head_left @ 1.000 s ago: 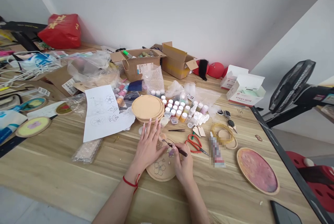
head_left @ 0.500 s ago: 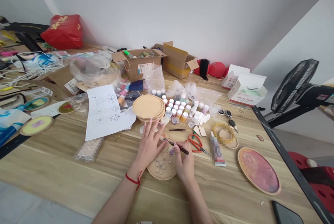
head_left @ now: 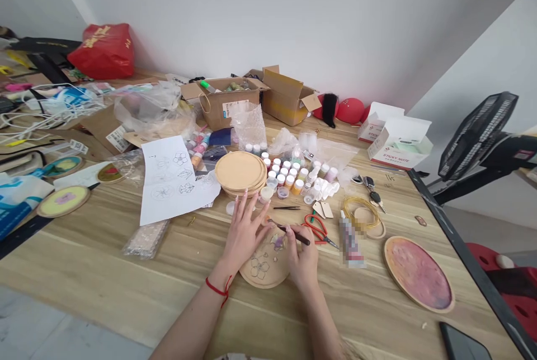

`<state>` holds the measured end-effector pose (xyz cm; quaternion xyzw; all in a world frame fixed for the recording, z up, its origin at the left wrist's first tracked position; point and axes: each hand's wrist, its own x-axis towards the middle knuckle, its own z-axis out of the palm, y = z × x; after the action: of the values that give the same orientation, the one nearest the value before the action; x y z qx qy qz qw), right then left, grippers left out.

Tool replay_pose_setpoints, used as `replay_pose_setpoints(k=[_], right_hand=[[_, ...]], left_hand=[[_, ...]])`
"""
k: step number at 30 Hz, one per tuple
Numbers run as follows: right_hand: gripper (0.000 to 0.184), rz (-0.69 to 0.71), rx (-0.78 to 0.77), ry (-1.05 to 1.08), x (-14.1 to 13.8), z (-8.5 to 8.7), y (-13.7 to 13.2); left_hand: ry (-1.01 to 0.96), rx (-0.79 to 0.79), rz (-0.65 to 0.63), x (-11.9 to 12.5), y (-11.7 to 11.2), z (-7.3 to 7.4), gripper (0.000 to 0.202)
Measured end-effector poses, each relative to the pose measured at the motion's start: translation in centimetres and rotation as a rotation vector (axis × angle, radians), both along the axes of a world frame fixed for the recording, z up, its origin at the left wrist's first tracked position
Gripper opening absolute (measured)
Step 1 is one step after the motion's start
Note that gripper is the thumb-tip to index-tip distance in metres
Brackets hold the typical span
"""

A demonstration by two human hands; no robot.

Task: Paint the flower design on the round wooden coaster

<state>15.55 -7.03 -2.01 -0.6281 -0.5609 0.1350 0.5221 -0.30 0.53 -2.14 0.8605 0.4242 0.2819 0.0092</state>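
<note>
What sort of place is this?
Probably a craft workspace: small white-capped jars and a sheet of flower drawings are on the wooden table, and the right hand holds a slim tool over a flower-sketched disc.

Wooden plate [head_left: 273, 272] (flower-outlined), flat.

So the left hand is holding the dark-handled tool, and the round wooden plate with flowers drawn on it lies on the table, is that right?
Not quite: the head view shows the right hand holding the dark-handled tool. The round wooden plate with flowers drawn on it does lie on the table.
</note>
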Motion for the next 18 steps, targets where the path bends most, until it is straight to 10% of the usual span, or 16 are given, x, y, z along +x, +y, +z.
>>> replay_pose_setpoints(k=[18], right_hand=[[0.021, 0.015, 0.033, -0.092, 0.08, 0.62, -0.02]], left_hand=[[-0.063, 0.026, 0.002, 0.54, -0.56, 0.16, 0.036]])
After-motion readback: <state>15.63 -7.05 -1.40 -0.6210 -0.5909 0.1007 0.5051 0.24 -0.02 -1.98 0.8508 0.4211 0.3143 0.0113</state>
